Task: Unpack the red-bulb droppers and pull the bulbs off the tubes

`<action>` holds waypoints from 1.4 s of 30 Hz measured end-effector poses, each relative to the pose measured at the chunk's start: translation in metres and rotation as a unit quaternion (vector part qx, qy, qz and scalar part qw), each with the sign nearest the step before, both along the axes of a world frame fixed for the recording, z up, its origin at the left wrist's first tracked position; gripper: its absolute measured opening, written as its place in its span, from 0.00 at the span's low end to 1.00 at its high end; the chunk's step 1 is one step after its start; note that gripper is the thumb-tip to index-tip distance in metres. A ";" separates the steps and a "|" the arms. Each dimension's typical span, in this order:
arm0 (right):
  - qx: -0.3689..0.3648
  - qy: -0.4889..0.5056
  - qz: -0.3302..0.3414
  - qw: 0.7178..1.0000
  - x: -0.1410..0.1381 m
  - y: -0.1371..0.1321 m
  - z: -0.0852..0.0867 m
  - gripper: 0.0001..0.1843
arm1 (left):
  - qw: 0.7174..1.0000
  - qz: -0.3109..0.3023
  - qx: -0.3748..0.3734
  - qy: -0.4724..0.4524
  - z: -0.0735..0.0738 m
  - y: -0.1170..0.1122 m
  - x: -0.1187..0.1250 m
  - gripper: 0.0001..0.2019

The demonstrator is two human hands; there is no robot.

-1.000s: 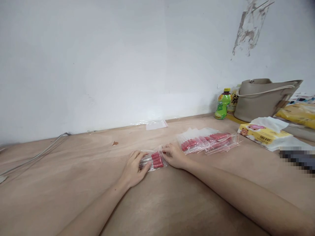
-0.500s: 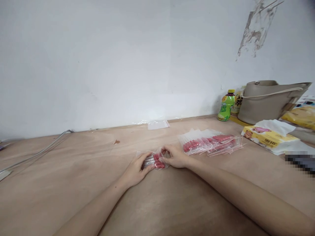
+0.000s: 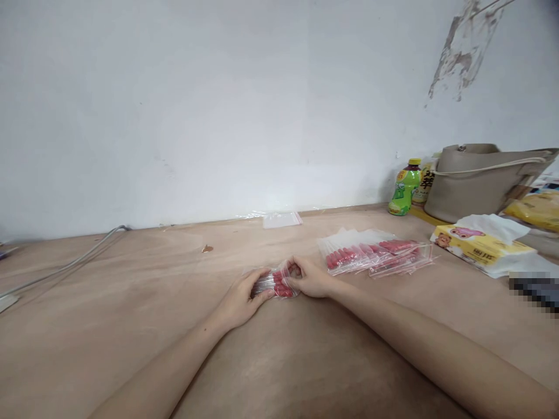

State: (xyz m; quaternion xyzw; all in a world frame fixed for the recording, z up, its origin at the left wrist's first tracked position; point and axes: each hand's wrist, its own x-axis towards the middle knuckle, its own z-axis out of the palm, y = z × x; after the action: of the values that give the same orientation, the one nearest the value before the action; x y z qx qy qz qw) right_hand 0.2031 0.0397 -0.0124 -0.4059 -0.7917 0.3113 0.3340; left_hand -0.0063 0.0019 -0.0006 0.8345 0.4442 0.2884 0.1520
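clear bag: we find the small clear bag flat on the table, between the two hands and just left of the bagged stack.
contents: we see slim, shiny shafts toward the left and red ends toward the right, laid side by side; what they are made of we cannot tell.
left hand: our left hand is part-closed in a wide c, thumb on the near edge of the bag, fingers on the far edge, holding the shaft end between them.
right hand: our right hand is curled nearly closed, thumb and forefinger pinching the film at the right edge, beside the red ends; the exact fold under the fingertips is hidden from us.
weight: we judge the filled bag light, easily steadied by one hand.
stiffness: we expect limp film around firmer contents; the bag should bend freely at its margins and resist bending along the shafts.
slip: we rate the film slick; the pieces may slide inside if the bag is tipped.
fragility: we consider thin film liable to crease or stretch under a hard pull.
grip points: we recommend bracing both long edges at the shafts and pinching only the loose margin past the red ends.
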 end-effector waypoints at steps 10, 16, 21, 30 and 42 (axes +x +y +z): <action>-0.044 0.005 0.053 0.998 0.001 0.000 0.004 0.05 | 1.000 0.005 -0.003 0.002 0.000 -0.001 0.000 0.20; -0.058 0.014 0.042 0.997 0.000 -0.005 0.009 0.03 | 1.000 0.013 -0.008 -0.005 -0.003 0.000 0.000 0.21; -0.077 0.016 0.033 0.996 -0.001 -0.005 0.012 0.03 | 1.000 0.021 -0.002 0.005 0.000 -0.003 0.002 0.21; -0.180 0.053 0.039 0.982 0.008 -0.004 0.024 0.04 | 0.999 0.036 0.022 0.017 0.002 -0.005 0.003 0.21; -0.248 0.138 0.051 0.958 0.012 -0.002 0.018 0.18 | 0.998 0.046 0.014 0.034 0.003 -0.005 0.002 0.20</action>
State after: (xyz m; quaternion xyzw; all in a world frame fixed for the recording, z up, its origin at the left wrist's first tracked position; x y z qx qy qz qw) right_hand 0.2153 0.0372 0.0059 -0.3882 -0.6553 0.5673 0.3131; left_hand -0.0038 -0.0032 0.0020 0.8248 0.4828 0.2723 0.1116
